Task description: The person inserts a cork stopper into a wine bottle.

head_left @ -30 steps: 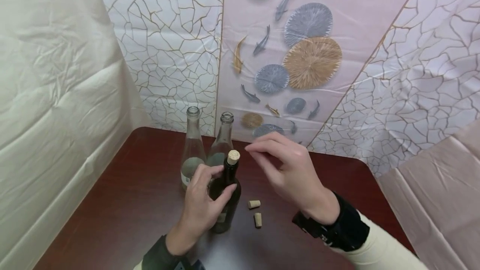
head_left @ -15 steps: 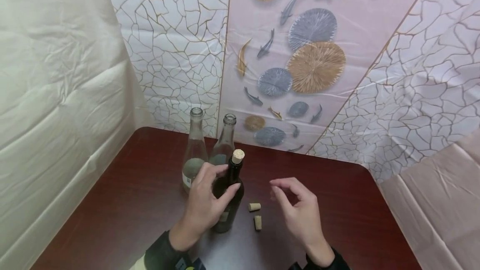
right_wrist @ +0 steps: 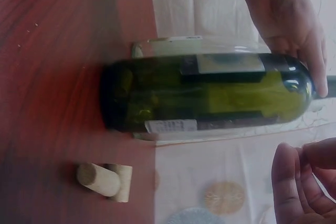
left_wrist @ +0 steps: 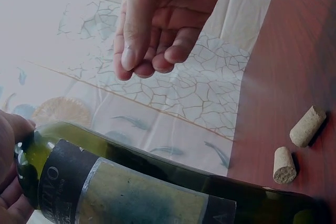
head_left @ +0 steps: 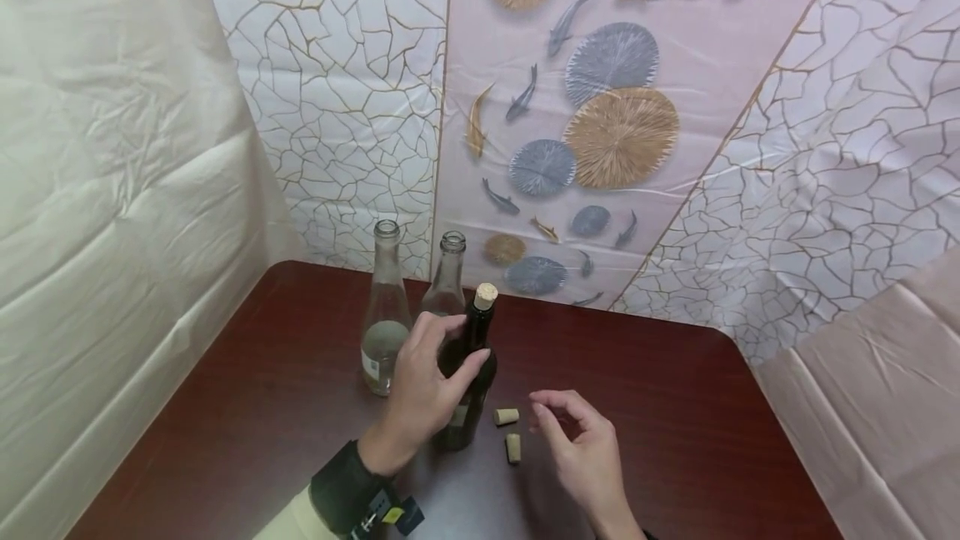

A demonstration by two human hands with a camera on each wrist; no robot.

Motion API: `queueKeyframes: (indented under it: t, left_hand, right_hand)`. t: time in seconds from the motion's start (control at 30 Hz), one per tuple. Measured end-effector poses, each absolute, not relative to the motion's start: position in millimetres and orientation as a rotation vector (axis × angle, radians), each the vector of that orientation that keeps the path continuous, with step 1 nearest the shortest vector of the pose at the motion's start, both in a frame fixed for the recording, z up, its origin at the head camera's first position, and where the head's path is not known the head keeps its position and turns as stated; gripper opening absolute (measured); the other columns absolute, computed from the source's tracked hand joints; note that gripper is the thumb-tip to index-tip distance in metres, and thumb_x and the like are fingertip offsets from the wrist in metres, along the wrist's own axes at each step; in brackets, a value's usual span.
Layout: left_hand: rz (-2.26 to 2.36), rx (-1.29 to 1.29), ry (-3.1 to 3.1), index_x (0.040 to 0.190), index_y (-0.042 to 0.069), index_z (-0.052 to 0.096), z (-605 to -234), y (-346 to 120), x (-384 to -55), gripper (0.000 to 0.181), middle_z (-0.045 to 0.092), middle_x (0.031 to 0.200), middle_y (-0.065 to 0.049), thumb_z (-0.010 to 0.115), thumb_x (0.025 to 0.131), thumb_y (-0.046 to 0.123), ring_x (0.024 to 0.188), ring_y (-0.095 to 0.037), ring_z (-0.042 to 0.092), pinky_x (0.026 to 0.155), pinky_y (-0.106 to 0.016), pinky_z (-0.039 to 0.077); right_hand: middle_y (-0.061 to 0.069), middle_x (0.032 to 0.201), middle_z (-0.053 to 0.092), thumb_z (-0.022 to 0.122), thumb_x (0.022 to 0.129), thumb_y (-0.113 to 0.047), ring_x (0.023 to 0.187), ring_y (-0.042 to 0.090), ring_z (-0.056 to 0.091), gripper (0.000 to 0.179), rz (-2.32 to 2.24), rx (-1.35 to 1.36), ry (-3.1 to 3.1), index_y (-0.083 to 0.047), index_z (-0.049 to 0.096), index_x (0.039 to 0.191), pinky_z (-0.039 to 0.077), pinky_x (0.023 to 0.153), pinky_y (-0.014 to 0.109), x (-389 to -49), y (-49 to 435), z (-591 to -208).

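Note:
My left hand (head_left: 423,377) grips a dark green wine bottle (head_left: 459,423) around its shoulder, just below the neck. A pale cork (head_left: 486,297) sticks up out of the bottle's mouth. In the left wrist view the bottle (left_wrist: 142,187) shows a dark and pale label. My right hand (head_left: 588,452) hovers over the table to the right, fingers loosely bent and nothing held between thumb and fingertips. Just left of it, two loose corks (head_left: 506,416) lie on their sides, close together; the right wrist view shows one cork (right_wrist: 98,180) overlapping the other.
Behind the green bottle stand two uncorked clear glass bottles, one at the left (head_left: 386,307) and one partly hidden by the left hand (head_left: 447,277). The dark red wooden table (head_left: 660,390) ends at a patterned cloth backdrop (head_left: 360,107).
My right hand has come down from beside the corked bottle top to a place near the loose corks. The left hand has shifted the green bottle slightly right and away.

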State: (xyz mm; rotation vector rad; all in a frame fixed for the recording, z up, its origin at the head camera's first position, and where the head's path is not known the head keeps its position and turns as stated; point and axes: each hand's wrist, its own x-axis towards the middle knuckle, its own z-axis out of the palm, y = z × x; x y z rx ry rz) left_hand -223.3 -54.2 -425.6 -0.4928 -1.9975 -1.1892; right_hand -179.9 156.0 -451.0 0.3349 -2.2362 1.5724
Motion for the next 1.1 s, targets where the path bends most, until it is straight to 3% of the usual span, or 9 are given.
queueKeyframes:
  t: [0.2,0.47,0.9,1.1]
  left_hand:
    - [-1.177,-0.481,-2.034,0.123,0.008,0.061,-425.5,-49.5,-232.7,0.045,0.058,0.102,-0.006,0.074,0.086,0.030,0.091,-0.017,0.058,0.076,-0.037,0.053]
    - [-1.151,-0.476,-2.060,0.125,0.006,0.061,-424.7,-38.3,-245.8,0.046,0.057,0.103,-0.007,0.072,0.088,0.032,0.091,-0.017,0.057,0.077,-0.036,0.052]
    - [-1.048,-0.412,-2.146,0.123,0.009,0.062,-418.4,-14.9,-266.3,0.043,0.059,0.106,-0.005,0.069,0.089,0.036,0.094,-0.017,0.057,0.076,-0.035,0.052]
    - [-1.032,-0.404,-2.168,0.122,0.008,0.062,-414.3,-5.5,-274.9,0.043,0.058,0.106,-0.006,0.070,0.090,0.034,0.088,-0.018,0.056,0.070,-0.036,0.051]
  right_hand:
    - [0.004,0.086,0.072,0.071,0.087,-0.009,0.068,0.020,0.069,0.009,1.636,0.270,-2.214,-0.014,0.073,0.095,0.059,0.062,0.029,-178.0,154.2,-458.1]
    - [0.013,0.085,0.071,0.072,0.085,-0.002,0.068,0.024,0.069,0.008,1.708,0.192,-2.204,-0.002,0.072,0.092,0.059,0.062,0.030,-176.3,154.8,-468.5]
    - [0.016,0.083,0.071,0.072,0.083,0.001,0.069,0.022,0.069,0.008,1.768,0.107,-2.187,-0.002,0.073,0.090,0.059,0.063,0.029,-172.5,159.5,-475.7]
    - [0.019,0.081,0.070,0.072,0.084,0.001,0.066,0.020,0.068,0.008,1.772,0.084,-2.181,-0.006,0.073,0.089,0.059,0.061,0.029,-171.0,162.0,-479.8]
